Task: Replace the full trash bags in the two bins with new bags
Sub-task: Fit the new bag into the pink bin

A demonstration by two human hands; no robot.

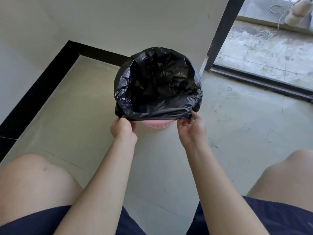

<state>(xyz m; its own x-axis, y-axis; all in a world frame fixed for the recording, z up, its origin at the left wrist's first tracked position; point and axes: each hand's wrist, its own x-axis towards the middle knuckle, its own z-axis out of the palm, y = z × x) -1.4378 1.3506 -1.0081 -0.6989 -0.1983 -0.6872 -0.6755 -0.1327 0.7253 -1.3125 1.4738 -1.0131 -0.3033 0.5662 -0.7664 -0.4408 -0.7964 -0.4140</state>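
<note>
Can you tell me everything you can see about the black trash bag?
The black trash bag is thin, shiny, crinkled plastic. It lines a pink bin, which shows only as a small strip under the near edge. The bag's mouth is wide open and folded outward over the rim, and its inside looks dark, with nothing visible in it. The left hand and right hand each pinch the folded near edge. It stands on the floor near a wall corner.

Left hand (123, 128) and right hand (191, 128) pinch closed (arms outstretched).

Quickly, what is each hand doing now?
Left hand: closed on the black trash bag's near edge.
Right hand: closed on the same edge.
</note>
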